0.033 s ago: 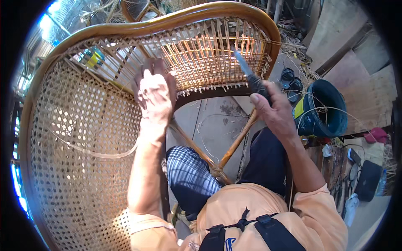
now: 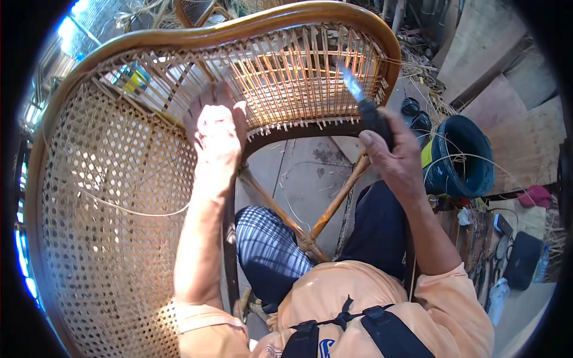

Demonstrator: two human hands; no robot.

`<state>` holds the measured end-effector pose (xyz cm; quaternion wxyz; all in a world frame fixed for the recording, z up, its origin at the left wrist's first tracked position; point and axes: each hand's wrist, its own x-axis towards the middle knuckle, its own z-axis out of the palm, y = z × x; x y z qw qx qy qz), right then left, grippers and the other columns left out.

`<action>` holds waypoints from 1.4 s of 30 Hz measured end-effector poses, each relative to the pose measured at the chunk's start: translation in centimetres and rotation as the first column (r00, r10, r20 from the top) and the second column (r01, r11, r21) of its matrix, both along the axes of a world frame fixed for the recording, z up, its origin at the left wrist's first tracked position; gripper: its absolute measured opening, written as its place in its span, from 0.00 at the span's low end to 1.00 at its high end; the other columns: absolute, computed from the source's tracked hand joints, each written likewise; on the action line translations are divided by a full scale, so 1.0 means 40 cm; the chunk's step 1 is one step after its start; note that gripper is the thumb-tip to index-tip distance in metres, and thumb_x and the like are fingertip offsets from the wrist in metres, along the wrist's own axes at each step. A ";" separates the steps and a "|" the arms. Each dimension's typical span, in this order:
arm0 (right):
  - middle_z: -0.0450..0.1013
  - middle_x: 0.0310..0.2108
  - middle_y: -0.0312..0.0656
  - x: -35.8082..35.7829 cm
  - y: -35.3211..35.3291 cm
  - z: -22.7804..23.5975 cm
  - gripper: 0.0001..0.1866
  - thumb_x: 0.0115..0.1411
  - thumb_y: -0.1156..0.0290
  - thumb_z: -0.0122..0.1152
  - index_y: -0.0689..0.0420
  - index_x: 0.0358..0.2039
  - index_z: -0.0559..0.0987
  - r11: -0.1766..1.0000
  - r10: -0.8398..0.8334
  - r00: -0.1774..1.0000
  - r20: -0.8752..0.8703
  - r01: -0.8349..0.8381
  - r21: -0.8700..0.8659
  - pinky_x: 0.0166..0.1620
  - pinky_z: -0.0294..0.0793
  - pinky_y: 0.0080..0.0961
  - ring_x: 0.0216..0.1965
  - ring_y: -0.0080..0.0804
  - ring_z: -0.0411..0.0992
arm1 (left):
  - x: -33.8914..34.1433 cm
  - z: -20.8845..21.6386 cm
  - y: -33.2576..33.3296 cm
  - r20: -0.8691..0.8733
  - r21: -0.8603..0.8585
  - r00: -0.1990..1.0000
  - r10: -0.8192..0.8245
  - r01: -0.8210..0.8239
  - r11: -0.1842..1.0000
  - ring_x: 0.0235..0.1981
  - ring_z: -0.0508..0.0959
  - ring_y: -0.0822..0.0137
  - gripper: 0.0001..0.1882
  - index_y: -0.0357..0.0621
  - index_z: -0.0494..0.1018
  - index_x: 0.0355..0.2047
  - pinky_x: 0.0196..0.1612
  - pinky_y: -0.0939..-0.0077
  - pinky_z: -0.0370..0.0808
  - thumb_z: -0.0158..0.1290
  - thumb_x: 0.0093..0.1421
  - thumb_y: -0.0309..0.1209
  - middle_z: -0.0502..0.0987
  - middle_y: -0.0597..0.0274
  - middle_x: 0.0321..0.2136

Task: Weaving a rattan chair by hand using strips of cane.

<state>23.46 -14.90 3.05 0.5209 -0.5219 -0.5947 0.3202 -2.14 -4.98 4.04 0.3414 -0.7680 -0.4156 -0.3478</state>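
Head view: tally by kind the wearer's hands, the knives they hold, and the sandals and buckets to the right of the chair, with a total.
Left hand and right hand: 2
Knife, in the right hand: 1
Dark sandals: 2
Bucket: 1
Total: 6

We find a glossy brown chair frame [image 2: 286, 15], its left panel [image 2: 107, 256] closely caned, upper panel [image 2: 298, 89] openly woven; we note a dark-handled knife [image 2: 374, 118], blade up-left, near the frame's right edge.
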 end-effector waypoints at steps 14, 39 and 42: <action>0.71 0.30 0.44 -0.026 0.100 -0.019 0.18 0.54 0.65 0.63 0.63 0.39 0.70 0.988 -0.079 0.995 0.058 0.071 0.139 0.35 0.70 0.21 0.33 0.28 0.70 | -0.032 0.054 0.117 -0.032 -0.590 0.905 0.425 -0.361 0.722 0.31 0.79 0.55 0.19 0.49 0.76 0.35 0.33 0.62 0.74 0.42 0.60 0.47 0.77 0.53 0.29; 0.70 0.19 0.40 -0.080 0.141 -0.057 0.16 0.62 0.63 0.50 0.63 0.43 0.72 0.994 0.024 0.842 0.539 -0.076 0.073 0.25 0.70 0.25 0.22 0.27 0.72 | 0.143 0.216 -0.310 0.933 -0.306 0.148 0.329 0.805 0.507 0.57 0.64 0.65 0.20 0.38 0.61 0.56 0.60 0.74 0.59 0.35 0.66 0.33 0.64 0.57 0.55; 0.68 0.24 0.33 -0.078 0.058 0.001 0.18 0.62 0.61 0.50 0.59 0.49 0.70 0.986 -0.009 0.984 0.179 -0.022 0.167 0.25 0.63 0.15 0.22 0.15 0.62 | 0.091 0.226 -0.281 0.908 -0.417 0.358 0.219 0.711 0.566 0.54 0.66 0.65 0.19 0.38 0.63 0.53 0.57 0.74 0.63 0.37 0.65 0.33 0.66 0.57 0.52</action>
